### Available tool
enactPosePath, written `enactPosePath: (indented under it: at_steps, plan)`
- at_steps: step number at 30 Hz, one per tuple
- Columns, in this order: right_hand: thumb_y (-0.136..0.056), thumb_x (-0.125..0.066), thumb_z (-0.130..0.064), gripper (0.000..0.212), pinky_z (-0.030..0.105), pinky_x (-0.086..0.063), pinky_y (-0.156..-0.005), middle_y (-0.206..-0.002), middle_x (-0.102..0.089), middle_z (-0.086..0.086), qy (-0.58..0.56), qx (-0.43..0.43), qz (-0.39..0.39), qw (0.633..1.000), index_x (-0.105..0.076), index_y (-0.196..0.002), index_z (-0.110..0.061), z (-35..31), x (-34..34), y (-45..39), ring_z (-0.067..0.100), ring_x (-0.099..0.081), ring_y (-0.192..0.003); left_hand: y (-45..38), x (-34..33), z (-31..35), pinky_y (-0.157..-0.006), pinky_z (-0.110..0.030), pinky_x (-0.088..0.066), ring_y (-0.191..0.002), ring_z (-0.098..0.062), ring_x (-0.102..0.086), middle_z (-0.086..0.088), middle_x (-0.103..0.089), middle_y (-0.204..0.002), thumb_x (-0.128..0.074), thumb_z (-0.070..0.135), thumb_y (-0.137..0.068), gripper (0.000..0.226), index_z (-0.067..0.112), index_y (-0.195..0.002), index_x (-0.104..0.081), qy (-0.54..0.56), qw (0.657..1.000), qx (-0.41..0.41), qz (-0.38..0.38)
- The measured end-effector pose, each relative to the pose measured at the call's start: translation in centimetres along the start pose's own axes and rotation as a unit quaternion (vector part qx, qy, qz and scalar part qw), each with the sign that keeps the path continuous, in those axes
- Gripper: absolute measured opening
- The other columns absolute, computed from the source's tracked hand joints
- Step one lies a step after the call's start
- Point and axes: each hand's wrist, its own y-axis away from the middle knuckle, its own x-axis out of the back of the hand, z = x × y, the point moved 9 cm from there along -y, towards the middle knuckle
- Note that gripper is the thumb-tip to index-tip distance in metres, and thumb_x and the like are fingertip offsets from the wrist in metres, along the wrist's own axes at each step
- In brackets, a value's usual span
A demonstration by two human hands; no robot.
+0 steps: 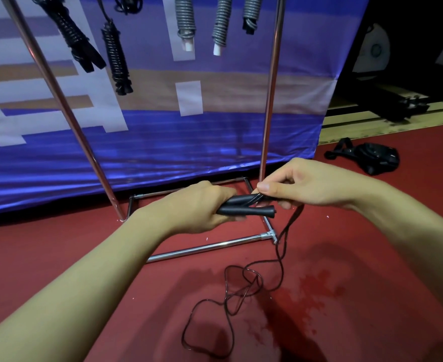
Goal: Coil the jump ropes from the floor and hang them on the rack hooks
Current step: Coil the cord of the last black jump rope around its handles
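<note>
My left hand (199,205) grips the two black handles (246,206) of a jump rope, held side by side and pointing right. My right hand (309,182) pinches the thin black cord where it crosses the handles. From there the cord (280,257) drops to the red floor and lies in loose tangled loops (230,304). Above, several coiled ropes hang from the rack: two black ones (116,58) at the left and grey ones (220,22) at the right.
The chrome rack has two slanting uprights (270,95) and a base frame (210,248) on the floor just beyond my hands. A blue banner (163,142) hangs behind it. A black bag (371,158) lies on the floor at the right.
</note>
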Motion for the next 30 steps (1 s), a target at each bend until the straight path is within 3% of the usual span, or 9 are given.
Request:
enactPosePath:
  at_steps: [3,6,8,12,16,20,24,27,30]
  plan:
    - [-0.100,-0.050,-0.051,0.047,0.027,-0.041,-0.064,-0.083,-0.073,0.015,-0.049,0.020,-0.036,0.998,-0.080,-0.093,-0.016,-0.3,-0.1,0.0,0.021,-0.055,-0.067,0.0,0.2,0.7,-0.060,-0.034,-0.045,-0.061,-0.009,-0.054,0.009,-0.059,-0.068,-0.064,0.041,-0.097,0.015,0.032,-0.086,-0.060,0.009,1.000,-0.017,0.007]
    - [-0.093,-0.053,-0.048,0.042,0.021,-0.044,-0.059,-0.075,-0.071,0.010,-0.182,0.009,-0.048,0.982,-0.078,-0.081,-0.016,0.4,-0.5,-0.2,0.014,-0.056,-0.062,0.1,1.0,1.8,-0.056,-0.021,-0.033,-0.059,-0.006,-0.051,0.011,-0.055,-0.064,-0.068,0.028,-0.098,0.030,0.043,-0.078,-0.051,0.036,0.997,-0.048,0.042]
    - [-0.085,-0.055,-0.053,0.039,0.019,-0.045,-0.057,-0.070,-0.056,0.004,-0.313,-0.017,-0.013,0.949,-0.069,-0.075,-0.017,1.7,-1.3,-0.7,0.011,-0.048,-0.059,0.3,1.5,2.0,-0.054,-0.016,-0.032,-0.058,-0.007,-0.051,0.009,-0.058,-0.065,-0.070,0.026,-0.098,0.020,0.037,-0.083,-0.061,0.080,0.993,-0.048,0.069]
    - [-0.108,-0.041,-0.037,0.034,0.029,-0.053,-0.068,-0.074,-0.040,0.010,-0.405,-0.003,0.074,0.912,-0.056,-0.098,-0.008,3.2,-3.0,-2.0,0.017,-0.042,-0.063,0.5,1.9,-0.2,-0.053,-0.016,-0.033,-0.054,-0.006,-0.046,0.014,-0.056,-0.063,-0.071,0.026,-0.097,0.024,0.038,-0.080,-0.059,0.129,0.984,0.002,0.123]
    - [-0.111,-0.037,-0.034,0.017,0.028,-0.039,-0.054,-0.080,-0.045,0.000,-0.255,-0.030,0.196,0.946,-0.047,-0.114,-0.021,3.0,-2.9,-2.2,0.006,-0.035,-0.051,0.6,2.5,-2.4,-0.055,-0.020,-0.036,-0.056,-0.008,-0.047,0.009,-0.056,-0.063,-0.068,0.032,-0.097,0.024,0.038,-0.077,-0.057,0.136,0.973,0.068,0.175]
    - [-0.109,-0.040,-0.032,0.033,0.032,-0.041,-0.086,-0.112,-0.063,0.002,0.045,0.000,0.182,0.982,-0.042,-0.141,-0.024,0.4,-4.5,-1.9,0.012,-0.062,-0.091,0.9,3.6,-4.2,-0.066,-0.035,-0.043,-0.072,-0.027,-0.060,0.000,-0.064,-0.071,-0.064,0.032,-0.100,0.016,0.018,-0.090,-0.065,0.090,0.956,0.148,0.238]
    - [-0.107,-0.044,-0.031,0.024,0.022,-0.040,-0.063,-0.063,-0.060,-0.021,0.103,-0.002,0.226,0.969,-0.067,-0.106,-0.023,-1.3,-2.9,-1.3,0.003,-0.053,-0.060,1.2,3.0,-5.2,-0.068,-0.039,-0.037,-0.088,-0.044,-0.058,-0.010,-0.062,-0.084,-0.057,0.020,-0.093,0.011,0.024,-0.089,-0.049,-0.019,0.953,0.223,0.205]
    - [-0.105,-0.042,-0.036,0.030,0.035,-0.047,-0.069,-0.068,-0.065,-0.009,0.160,-0.013,0.231,0.960,-0.065,-0.090,-0.026,-1.1,-1.8,-0.9,0.011,-0.059,-0.064,1.1,2.6,-5.2,-0.071,-0.040,-0.038,-0.093,-0.046,-0.059,-0.010,-0.054,-0.089,-0.057,0.022,-0.095,0.007,0.022,-0.101,-0.053,-0.072,0.953,0.241,0.171]
    - [-0.106,-0.035,-0.042,0.032,0.045,-0.053,-0.080,-0.092,-0.061,-0.003,0.283,-0.039,0.197,0.938,-0.061,-0.095,-0.026,-1.1,-2.1,-0.6,0.030,-0.064,-0.088,0.9,1.9,-4.9,-0.075,-0.041,-0.040,-0.102,-0.046,-0.061,-0.016,-0.058,-0.101,-0.059,0.027,-0.099,0.019,0.019,-0.116,-0.058,-0.129,0.950,0.255,0.127]
